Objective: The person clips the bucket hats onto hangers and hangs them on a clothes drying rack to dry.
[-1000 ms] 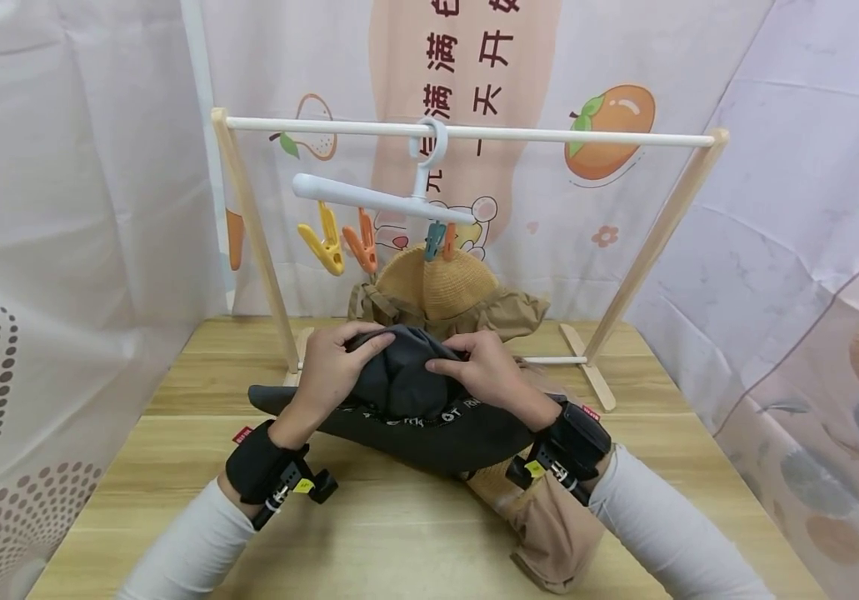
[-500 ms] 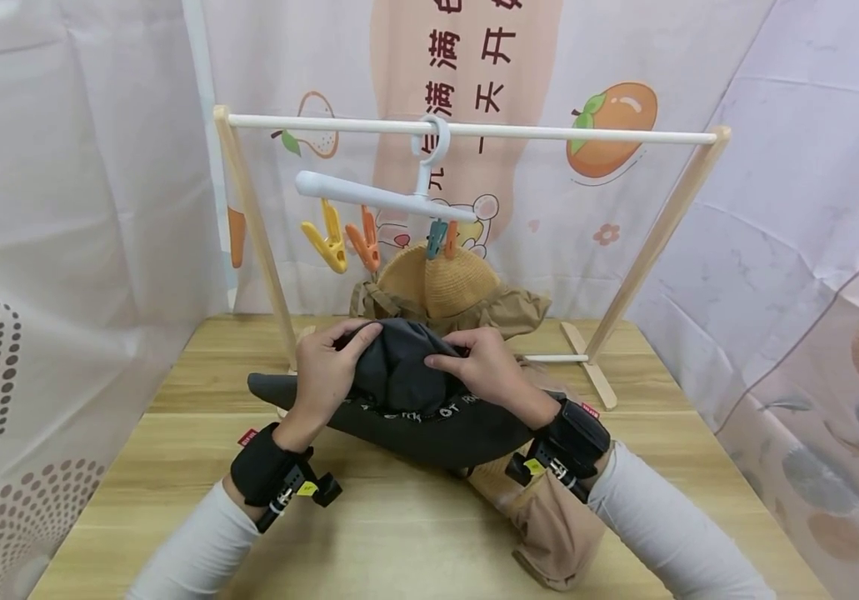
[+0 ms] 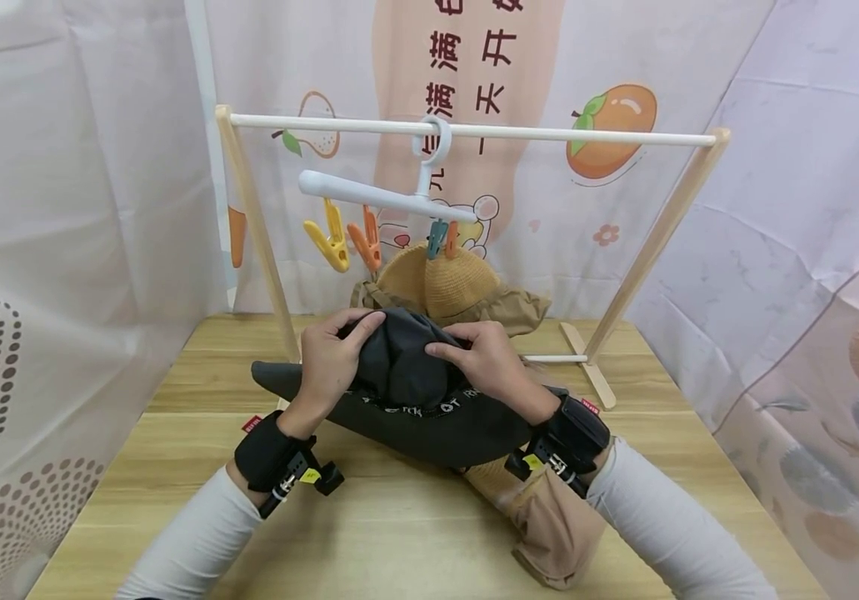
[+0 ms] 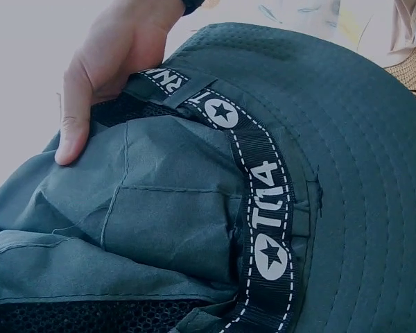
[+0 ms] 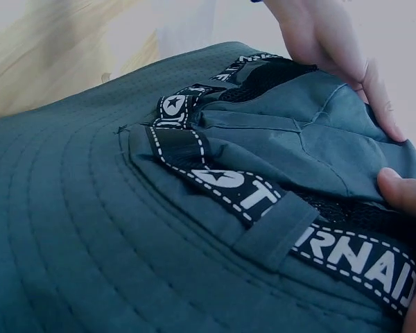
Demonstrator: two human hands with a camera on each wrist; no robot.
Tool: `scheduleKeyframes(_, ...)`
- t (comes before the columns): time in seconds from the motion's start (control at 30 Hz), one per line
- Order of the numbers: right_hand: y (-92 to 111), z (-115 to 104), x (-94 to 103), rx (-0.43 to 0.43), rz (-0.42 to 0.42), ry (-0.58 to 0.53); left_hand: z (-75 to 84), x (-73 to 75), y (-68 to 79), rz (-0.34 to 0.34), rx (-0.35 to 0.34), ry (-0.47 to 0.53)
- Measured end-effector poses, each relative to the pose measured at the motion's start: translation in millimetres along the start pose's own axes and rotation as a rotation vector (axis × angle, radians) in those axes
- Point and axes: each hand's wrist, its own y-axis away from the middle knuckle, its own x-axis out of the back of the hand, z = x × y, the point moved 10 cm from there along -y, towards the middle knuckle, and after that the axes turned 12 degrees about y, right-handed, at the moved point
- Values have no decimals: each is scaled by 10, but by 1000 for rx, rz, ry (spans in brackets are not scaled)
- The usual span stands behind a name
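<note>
A dark grey brimmed hat (image 3: 429, 437) is held over the table, its quilted brim toward me and its soft crown (image 3: 407, 354) on the far side. My left hand (image 3: 330, 358) pinches the crown's left side, thumb on the near face. On the right side of the crown, my right hand (image 3: 492, 362) grips the fabric in the same way. A black band (image 4: 263, 201) with white letters and stars runs round the hat's inside. Black mesh (image 5: 263, 82) shows beside the crown panels in the right wrist view. Most fingertips are hidden behind the cloth.
Behind the hat stands a wooden rack with a white rail (image 3: 586, 133). From it hangs a light blue hanger (image 3: 384, 196) bearing yellow (image 3: 333, 242), orange and teal clips. A straw-and-tan-cloth hat (image 3: 466, 283) lies beneath; another tan cloth piece (image 3: 560, 525) lies front right.
Both hands and the dark hat have shifted slightly up and away from me. The left thumb has slid a little left along the crown's edge; both hands keep their hold.
</note>
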Motion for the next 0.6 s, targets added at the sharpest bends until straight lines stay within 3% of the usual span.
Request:
scheduleKeyframes(0.13, 0, 18, 33, -9, 30, 2, 22, -19, -13, -2, -14, -12)
scheduleKeyframes(0.37, 2, 25, 80, -12, 72, -4, -298, -36, -86, -14, -19, -31)
scheduleKeyframes(0.6, -21, 31, 110, -17, 87, 11, -342, -55, -119, -45, -56, -65)
